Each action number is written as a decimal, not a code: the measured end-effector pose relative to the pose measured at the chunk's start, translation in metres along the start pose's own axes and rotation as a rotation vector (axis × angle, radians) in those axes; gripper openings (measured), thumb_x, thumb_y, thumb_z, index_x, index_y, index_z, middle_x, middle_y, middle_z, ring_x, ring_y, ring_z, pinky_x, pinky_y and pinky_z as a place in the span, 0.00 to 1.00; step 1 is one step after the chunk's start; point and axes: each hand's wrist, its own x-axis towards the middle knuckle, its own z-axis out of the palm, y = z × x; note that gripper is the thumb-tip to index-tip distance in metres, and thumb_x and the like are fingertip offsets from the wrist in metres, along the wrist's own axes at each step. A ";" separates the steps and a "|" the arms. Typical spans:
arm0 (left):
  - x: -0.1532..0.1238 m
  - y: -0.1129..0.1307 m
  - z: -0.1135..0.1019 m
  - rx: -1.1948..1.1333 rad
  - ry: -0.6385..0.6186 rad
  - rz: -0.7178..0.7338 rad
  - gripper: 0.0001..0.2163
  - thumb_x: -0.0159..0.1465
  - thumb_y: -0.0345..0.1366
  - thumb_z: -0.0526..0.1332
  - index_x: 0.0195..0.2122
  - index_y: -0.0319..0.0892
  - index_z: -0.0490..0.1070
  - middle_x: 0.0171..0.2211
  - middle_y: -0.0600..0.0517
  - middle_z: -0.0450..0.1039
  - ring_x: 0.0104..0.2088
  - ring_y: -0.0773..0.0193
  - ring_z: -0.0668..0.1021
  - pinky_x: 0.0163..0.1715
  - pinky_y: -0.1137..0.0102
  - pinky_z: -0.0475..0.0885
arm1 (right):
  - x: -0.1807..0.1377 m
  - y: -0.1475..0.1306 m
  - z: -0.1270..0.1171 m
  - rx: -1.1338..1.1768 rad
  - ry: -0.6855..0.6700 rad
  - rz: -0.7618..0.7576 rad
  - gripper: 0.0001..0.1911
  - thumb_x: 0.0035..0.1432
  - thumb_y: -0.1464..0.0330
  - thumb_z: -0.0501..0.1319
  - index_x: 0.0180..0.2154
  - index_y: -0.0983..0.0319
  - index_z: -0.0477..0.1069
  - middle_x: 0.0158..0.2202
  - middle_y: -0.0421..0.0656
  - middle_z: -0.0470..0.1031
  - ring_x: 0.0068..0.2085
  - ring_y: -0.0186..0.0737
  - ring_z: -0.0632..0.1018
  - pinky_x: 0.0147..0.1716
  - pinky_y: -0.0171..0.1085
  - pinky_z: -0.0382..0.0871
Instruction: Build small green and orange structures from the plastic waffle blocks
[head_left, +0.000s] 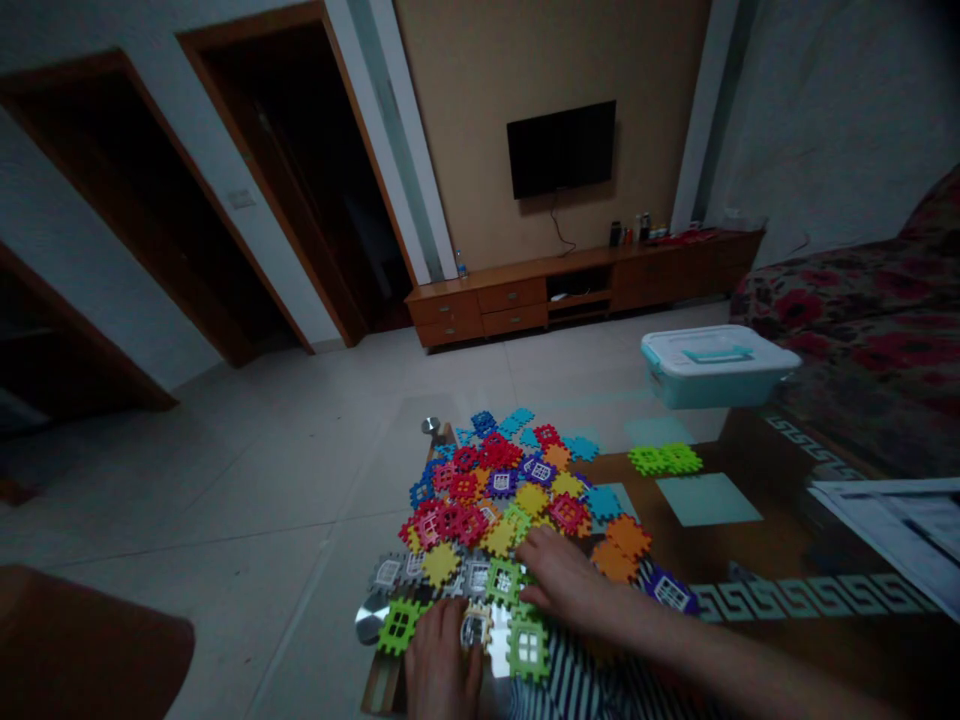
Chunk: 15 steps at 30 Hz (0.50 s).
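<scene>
On the left are two wooden door frames [292,180] with dark doorways, and a tiled floor [225,480] goes across to the low glass surface [780,560]. The left hand [442,662] lies at the near edge of the plastic tiles [480,500]. It is on top of a grey tile and just beside a green one, and I cannot tell if it is grasping something. The tiles have window shapes and many colours, and they make a wide heap on the left part of the surface. The right hand [562,580] is open, not clenched, with its fingers spread over the tiles and touching them. A striped shirt [592,680] shows between the hands. Farther back stand a wooden cabinet [585,295] and a black TV [561,148] above it. At right, a blue box [712,380] with a white lid sits near a sofa [840,320] with red flowers, and papers [892,530] lie on the surface.
</scene>
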 end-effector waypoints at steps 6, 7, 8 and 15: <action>0.014 -0.014 -0.033 0.229 -0.144 -0.217 0.27 0.57 0.19 0.47 0.55 0.41 0.68 0.59 0.43 0.68 0.59 0.57 0.69 0.53 0.60 0.67 | 0.029 -0.054 0.056 -0.241 0.035 0.251 0.24 0.39 0.56 0.73 0.39 0.54 0.71 0.38 0.52 0.75 0.38 0.55 0.73 0.29 0.50 0.66; 0.016 -0.022 -0.039 0.259 -0.174 -0.205 0.29 0.55 0.18 0.45 0.56 0.43 0.67 0.60 0.44 0.67 0.60 0.59 0.69 0.54 0.61 0.67 | 0.030 -0.056 0.056 -0.228 0.027 0.269 0.23 0.39 0.59 0.73 0.40 0.54 0.71 0.38 0.51 0.75 0.38 0.56 0.73 0.30 0.50 0.66; 0.018 -0.030 -0.044 0.282 -0.205 -0.177 0.31 0.54 0.17 0.45 0.57 0.44 0.67 0.61 0.45 0.66 0.60 0.60 0.68 0.54 0.62 0.67 | 0.031 -0.057 0.055 -0.201 0.011 0.277 0.22 0.40 0.62 0.72 0.40 0.54 0.71 0.39 0.51 0.75 0.39 0.56 0.73 0.32 0.51 0.67; 0.031 -0.069 -0.048 0.270 -0.266 0.049 0.26 0.54 0.22 0.50 0.53 0.41 0.73 0.54 0.43 0.74 0.52 0.59 0.76 0.46 0.70 0.72 | 0.011 -0.040 0.009 0.093 0.037 0.086 0.25 0.44 0.66 0.68 0.47 0.54 0.67 0.46 0.50 0.70 0.45 0.55 0.69 0.40 0.52 0.65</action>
